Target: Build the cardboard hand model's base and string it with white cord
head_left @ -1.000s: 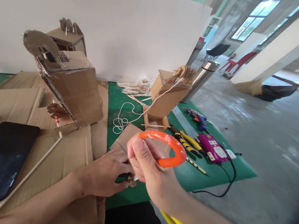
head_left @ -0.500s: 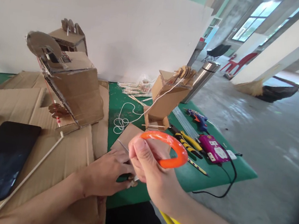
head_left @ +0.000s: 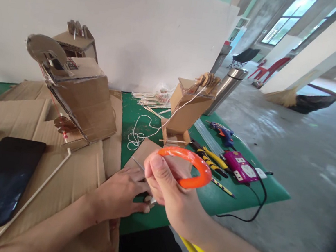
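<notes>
Green table [head_left: 214,200], cardboard sheet [head_left: 82,164] on its 9 o'clock side, two hands working close together.
Right hand [head_left: 166,185], forearm in from 4 o'clock, closed firmly round an orange loop handle [head_left: 196,159]; left hand [head_left: 122,192] palm down, fingers bent, just beside it at 9 o'clock. Loop juts to 2 o'clock of the fist, long axis near 9-to-3, right end dipping. Small cardboard bit [head_left: 151,205] sits by left thumb tip, 7 o'clock from right hand, left hand nearer; partly hidden, can't tell if left grips it.
</notes>
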